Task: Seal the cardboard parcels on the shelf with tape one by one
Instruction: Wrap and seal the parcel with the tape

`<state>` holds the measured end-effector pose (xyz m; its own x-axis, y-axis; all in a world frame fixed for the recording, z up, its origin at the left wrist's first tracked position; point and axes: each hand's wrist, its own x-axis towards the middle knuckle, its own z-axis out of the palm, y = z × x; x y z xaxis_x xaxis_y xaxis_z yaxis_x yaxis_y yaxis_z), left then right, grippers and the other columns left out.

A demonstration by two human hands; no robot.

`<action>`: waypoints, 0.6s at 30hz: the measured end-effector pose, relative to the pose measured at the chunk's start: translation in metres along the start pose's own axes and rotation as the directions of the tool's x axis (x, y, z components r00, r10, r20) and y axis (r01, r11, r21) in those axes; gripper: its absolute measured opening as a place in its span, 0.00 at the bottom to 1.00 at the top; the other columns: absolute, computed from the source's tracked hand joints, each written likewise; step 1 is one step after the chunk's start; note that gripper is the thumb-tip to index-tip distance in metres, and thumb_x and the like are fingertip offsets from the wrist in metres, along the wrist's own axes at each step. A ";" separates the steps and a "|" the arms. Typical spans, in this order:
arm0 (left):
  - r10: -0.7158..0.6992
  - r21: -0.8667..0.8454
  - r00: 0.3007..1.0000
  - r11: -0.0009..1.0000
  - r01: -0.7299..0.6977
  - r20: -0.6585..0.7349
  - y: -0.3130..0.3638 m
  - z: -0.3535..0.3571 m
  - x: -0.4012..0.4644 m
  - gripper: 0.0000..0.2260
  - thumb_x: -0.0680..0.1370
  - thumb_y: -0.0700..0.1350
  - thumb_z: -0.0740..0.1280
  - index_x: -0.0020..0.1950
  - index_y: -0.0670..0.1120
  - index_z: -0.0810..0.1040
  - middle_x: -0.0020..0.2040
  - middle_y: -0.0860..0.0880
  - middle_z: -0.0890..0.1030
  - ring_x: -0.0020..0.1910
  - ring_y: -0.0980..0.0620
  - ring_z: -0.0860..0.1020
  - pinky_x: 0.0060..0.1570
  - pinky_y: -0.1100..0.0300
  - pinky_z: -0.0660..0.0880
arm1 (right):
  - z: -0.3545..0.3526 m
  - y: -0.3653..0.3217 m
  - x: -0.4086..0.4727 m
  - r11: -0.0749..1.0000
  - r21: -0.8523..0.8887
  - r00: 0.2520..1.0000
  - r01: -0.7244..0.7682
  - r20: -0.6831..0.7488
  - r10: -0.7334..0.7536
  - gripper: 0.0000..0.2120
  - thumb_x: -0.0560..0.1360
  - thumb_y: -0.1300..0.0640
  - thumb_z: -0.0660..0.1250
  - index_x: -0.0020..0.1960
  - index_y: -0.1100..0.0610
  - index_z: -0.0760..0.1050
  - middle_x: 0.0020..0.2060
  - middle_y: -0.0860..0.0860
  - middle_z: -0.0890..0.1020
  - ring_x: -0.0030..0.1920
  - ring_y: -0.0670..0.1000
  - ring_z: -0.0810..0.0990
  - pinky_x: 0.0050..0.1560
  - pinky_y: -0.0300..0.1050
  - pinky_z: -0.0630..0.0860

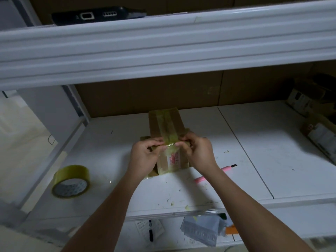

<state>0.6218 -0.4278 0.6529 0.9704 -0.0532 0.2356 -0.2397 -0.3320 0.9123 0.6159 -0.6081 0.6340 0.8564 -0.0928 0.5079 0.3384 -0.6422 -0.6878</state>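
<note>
head view, red-printed parcel (168, 142), writing illegible

One tape roll (71, 181), one pink knife (216, 172), one taped parcel (168, 140), two hands.

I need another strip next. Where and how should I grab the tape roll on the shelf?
Take the tape roll by its upper rim from above with the left hand, thumb in the core. It leans tilted, with its open core facing the near shelf edge.
</note>
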 end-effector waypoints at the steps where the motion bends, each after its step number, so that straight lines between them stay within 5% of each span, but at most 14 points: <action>1: 0.001 0.027 1.000 1.000 -0.001 -0.001 0.001 0.000 0.001 0.06 0.73 0.40 0.75 0.49 0.46 0.86 0.50 0.58 0.83 0.52 0.59 0.81 0.54 0.53 0.81 | -0.001 -0.001 0.001 1.000 -0.022 1.000 -0.011 0.017 0.011 0.07 0.74 0.50 0.72 0.44 0.53 0.80 0.32 0.39 0.77 0.30 0.37 0.73 0.32 0.28 0.65; 4: -0.011 0.076 0.997 0.997 0.006 0.074 0.005 -0.006 0.004 0.03 0.75 0.43 0.73 0.47 0.49 0.84 0.52 0.56 0.82 0.53 0.55 0.80 0.56 0.48 0.79 | -0.009 -0.007 0.006 0.994 0.004 0.989 -0.110 0.102 0.109 0.05 0.76 0.51 0.70 0.42 0.47 0.76 0.31 0.39 0.78 0.32 0.40 0.76 0.34 0.37 0.69; 7: -0.048 0.044 0.990 0.998 0.043 0.130 0.010 -0.020 0.008 0.05 0.79 0.48 0.68 0.50 0.58 0.81 0.55 0.59 0.79 0.55 0.53 0.80 0.57 0.47 0.79 | -0.024 -0.008 0.010 0.985 0.022 0.971 -0.171 0.173 0.165 0.03 0.78 0.50 0.67 0.50 0.48 0.73 0.43 0.46 0.83 0.45 0.48 0.82 0.45 0.45 0.79; 11: -0.065 0.066 0.998 0.996 0.064 0.016 0.010 -0.035 0.022 0.12 0.80 0.51 0.66 0.63 0.59 0.76 0.59 0.55 0.75 0.44 0.49 0.85 0.45 0.59 0.83 | -0.037 -0.010 0.024 0.946 0.054 0.939 -0.320 0.154 0.309 0.14 0.79 0.44 0.63 0.57 0.52 0.67 0.45 0.49 0.79 0.44 0.48 0.80 0.45 0.50 0.80; 13: -0.160 0.056 0.987 0.985 0.160 -0.010 0.012 -0.037 0.029 0.09 0.80 0.53 0.65 0.60 0.55 0.77 0.57 0.51 0.78 0.38 0.52 0.84 0.36 0.68 0.79 | -0.036 -0.010 0.035 0.936 -0.015 0.923 -0.350 0.167 0.348 0.18 0.79 0.42 0.61 0.59 0.56 0.71 0.48 0.50 0.79 0.48 0.50 0.80 0.46 0.46 0.76; 16: -0.320 0.075 0.938 0.947 0.313 0.130 0.014 -0.032 0.032 0.10 0.78 0.59 0.65 0.50 0.54 0.80 0.45 0.51 0.85 0.39 0.54 0.84 0.34 0.64 0.80 | -0.030 -0.010 0.046 0.871 0.081 0.847 -0.484 0.294 0.444 0.28 0.78 0.39 0.62 0.68 0.58 0.70 0.57 0.54 0.80 0.56 0.54 0.80 0.59 0.52 0.77; 18: -0.363 -0.010 0.900 0.926 0.376 0.240 0.012 -0.024 0.029 0.07 0.79 0.56 0.66 0.51 0.55 0.80 0.45 0.53 0.85 0.45 0.53 0.84 0.37 0.61 0.81 | -0.022 -0.009 0.048 0.827 0.125 0.800 -0.548 0.369 0.474 0.31 0.78 0.41 0.63 0.74 0.58 0.65 0.61 0.54 0.79 0.58 0.55 0.80 0.62 0.53 0.76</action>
<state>0.6467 -0.4109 0.6783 0.9679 -0.1531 -0.1995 0.1429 -0.3183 0.9372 0.6451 -0.6235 0.6764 0.9890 -0.0978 -0.1113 -0.1407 -0.3850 -0.9121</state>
